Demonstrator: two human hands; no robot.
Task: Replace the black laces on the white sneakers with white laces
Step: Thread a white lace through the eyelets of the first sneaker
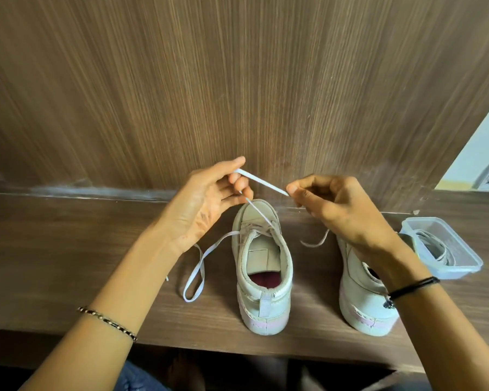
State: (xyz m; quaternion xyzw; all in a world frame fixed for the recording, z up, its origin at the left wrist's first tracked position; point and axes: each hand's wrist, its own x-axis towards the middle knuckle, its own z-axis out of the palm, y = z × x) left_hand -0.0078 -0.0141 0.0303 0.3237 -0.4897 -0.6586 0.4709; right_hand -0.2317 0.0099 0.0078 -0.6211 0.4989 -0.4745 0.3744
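Left hand (pixel 209 198) and right hand (pixel 336 204) each pinch the white lace (pixel 261 183) above the left sneaker (pixel 263 266); risk: lace twists, or uneven pull leaves 1 end short.

Two white sneakers (pixel 261 266) upright, heels toward viewer; white lace (pixel 259 182) threaded through left one's eyelets, ends loose.
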